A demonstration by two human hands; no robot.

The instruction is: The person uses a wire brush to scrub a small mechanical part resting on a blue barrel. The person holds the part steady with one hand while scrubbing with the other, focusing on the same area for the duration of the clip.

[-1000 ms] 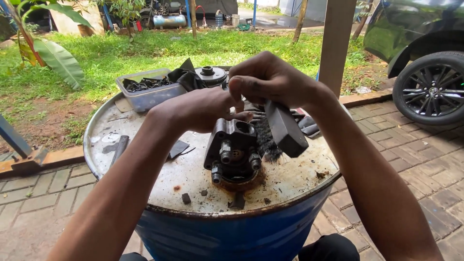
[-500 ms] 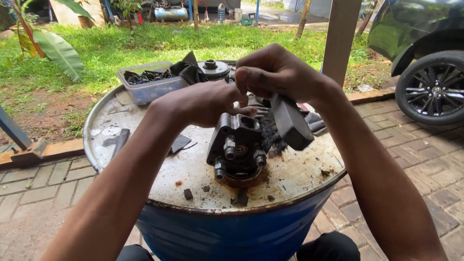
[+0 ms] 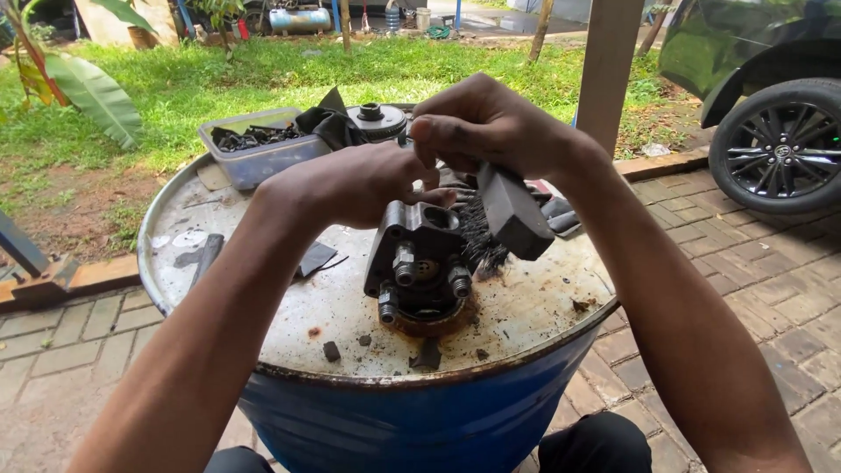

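Head view: a blue steel drum stands upright, its whitish, stained lid serving as a work surface. Near the lid's front edge sits a dark metal pump housing with three threaded fittings facing the viewer. The left hand rests closed over the housing's top, steadying it. The right hand is clenched around the handle of a black bristle brush, whose bristles touch the housing's right side. Toward the lid's far edge lie a grey plastic tray of dark parts, a black rag and a round metal cap. Small dark fragments dot the front edge.
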